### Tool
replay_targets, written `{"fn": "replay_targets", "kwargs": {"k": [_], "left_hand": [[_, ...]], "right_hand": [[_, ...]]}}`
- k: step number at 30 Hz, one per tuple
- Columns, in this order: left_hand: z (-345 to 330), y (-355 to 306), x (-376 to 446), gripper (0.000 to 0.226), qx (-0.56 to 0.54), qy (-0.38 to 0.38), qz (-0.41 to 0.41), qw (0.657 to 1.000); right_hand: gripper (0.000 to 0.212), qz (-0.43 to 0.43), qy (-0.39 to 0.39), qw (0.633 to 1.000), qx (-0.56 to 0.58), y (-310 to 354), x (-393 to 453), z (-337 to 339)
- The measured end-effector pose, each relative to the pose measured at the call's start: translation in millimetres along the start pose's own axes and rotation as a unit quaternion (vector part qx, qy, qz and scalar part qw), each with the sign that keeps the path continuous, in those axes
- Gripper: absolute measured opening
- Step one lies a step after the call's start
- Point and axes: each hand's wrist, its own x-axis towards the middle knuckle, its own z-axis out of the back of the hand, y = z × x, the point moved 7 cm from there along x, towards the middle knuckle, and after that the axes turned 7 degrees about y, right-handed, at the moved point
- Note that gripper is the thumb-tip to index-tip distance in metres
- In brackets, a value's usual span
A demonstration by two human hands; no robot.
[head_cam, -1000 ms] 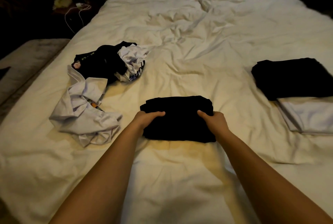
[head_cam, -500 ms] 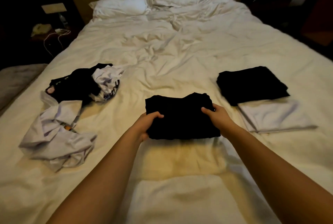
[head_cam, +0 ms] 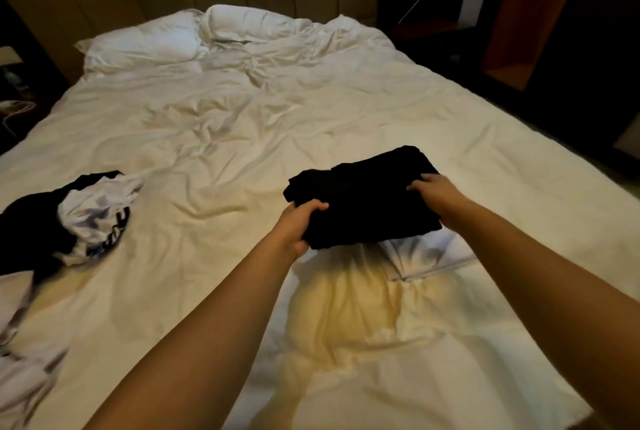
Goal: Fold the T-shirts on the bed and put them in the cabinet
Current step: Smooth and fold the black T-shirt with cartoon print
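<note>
My left hand and right hand grip black shirt over white shirt; bed open beyond; pile left.

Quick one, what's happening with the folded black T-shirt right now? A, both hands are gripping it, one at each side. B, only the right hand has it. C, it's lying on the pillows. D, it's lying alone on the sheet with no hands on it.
A: the left hand and the right hand each grip a side of the folded black T-shirt.
</note>
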Motion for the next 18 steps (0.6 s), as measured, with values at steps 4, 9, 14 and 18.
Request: {"fn": "replay_targets", "kwargs": {"k": [4,9,14,18], "left_hand": [[-31.0,-8.2,36.4,0.041,0.004,-0.025,-0.035,0.999],[-59.6,-11.0,76.8,0.039,-0.036,-0.006,0.026,0.999],[-67.1,-16.1,113.2,0.043,0.028,-0.063,-0.004,0.998],[-63.5,-13.6,132.9,0.04,0.098,-0.104,-0.051,0.988]], "right_hand": [[0.037,0.019,-0.031,0.999,-0.015,9.6,26.2,40.5],[0.041,0.017,-0.036,0.999,-0.033,17.5,67.4,72.9],[0.037,0.013,-0.045,0.997,-0.066,18.9,112.3,91.4],[0.039,0.017,-0.05,0.993,-0.103,6.5,138.4,91.1]]}}
